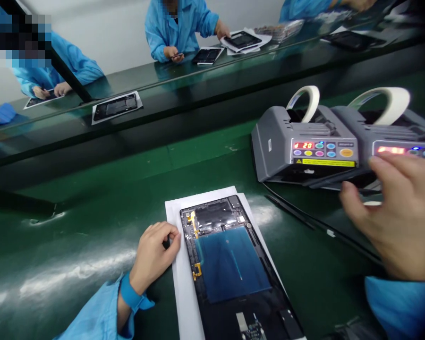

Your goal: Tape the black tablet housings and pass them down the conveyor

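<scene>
An opened tablet (230, 264) with a blue battery panel lies on a white sheet (182, 278) on the green mat. My left hand (154, 252) rests curled at the tablet's left edge, fingers closed, pressing on the sheet. My right hand (396, 212) hovers at the right with fingers apart, reaching toward the front of the nearer grey tape dispenser (400, 137). Nothing shows in that hand.
A second grey tape dispenser (304, 141) with a tape roll and a lit display stands left of the first. Black tweezers (304, 215) lie on the mat. Beyond a dark conveyor (163, 99), people in blue coats handle other tablets (115, 106).
</scene>
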